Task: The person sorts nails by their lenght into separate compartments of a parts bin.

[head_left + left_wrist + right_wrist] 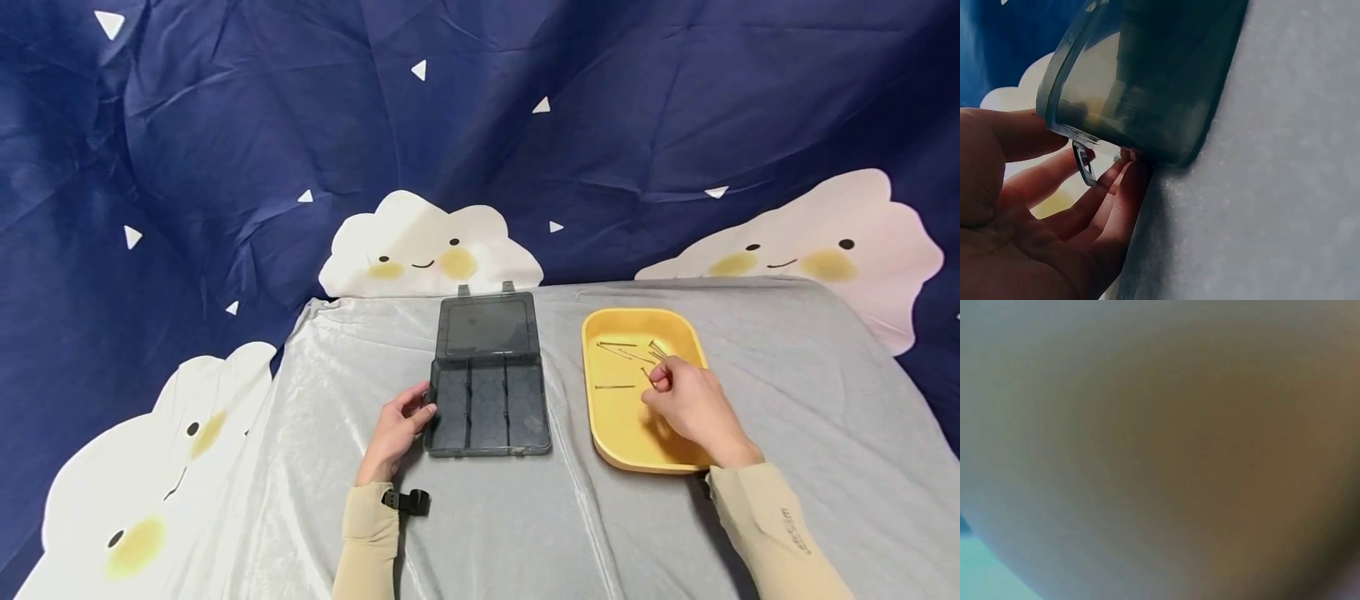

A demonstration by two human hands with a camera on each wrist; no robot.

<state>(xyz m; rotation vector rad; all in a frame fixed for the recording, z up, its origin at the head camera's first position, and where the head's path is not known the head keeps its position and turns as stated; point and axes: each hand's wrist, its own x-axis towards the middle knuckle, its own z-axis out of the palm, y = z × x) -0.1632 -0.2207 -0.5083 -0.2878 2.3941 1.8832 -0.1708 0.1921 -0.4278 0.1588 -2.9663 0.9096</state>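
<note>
A soft grey cloth covers the supporting surface, with a long crease running just left of the yellow tray. The tray sits directly on the cloth, and to its left, with a strip of cloth between, lies the dark, see-through case, its lid opened away behind it.

- We see a creased navy-blue fabric backdrop across the back, scattered with small white triangles.
- We count three smiling white clouds with yellow cheeks along its lower part.
- Below, we see a wrinkled grey plush cloth, brighter at left.
</note>
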